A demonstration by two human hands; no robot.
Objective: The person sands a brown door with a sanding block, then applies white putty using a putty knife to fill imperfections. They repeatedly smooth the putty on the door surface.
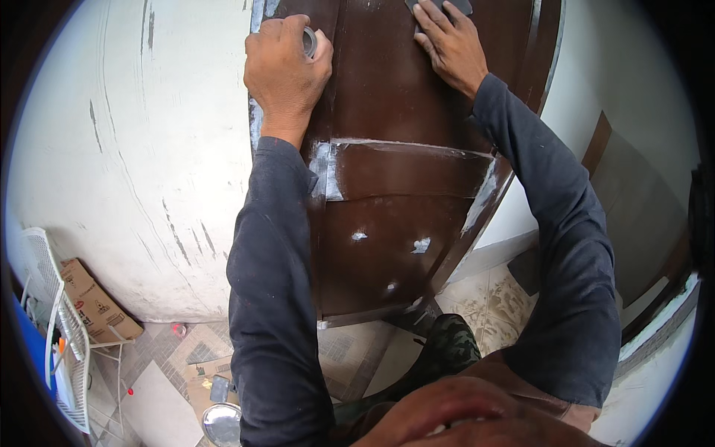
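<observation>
A dark brown panelled door (402,175) stands in front of me, with whitish filler patches on its edges, cross rail and lower panel. High at its left edge, my left hand (287,63) is closed round a round grey metal piece (309,42) that looks like a doorknob; most of it is hidden by the fingers. My right hand (453,45) reaches to the upper right of the door. Its fingers press a dark grey sheet of sandpaper (460,7) against the surface, and the sheet is partly cut off by the picture's top.
A scuffed white wall (164,149) runs along the left. Below it are a white wire rack (63,320), a brown cardboard box (97,302) and a shiny round metal dish (222,425) on the tiled floor (342,357). Another wall (633,89) is at the right.
</observation>
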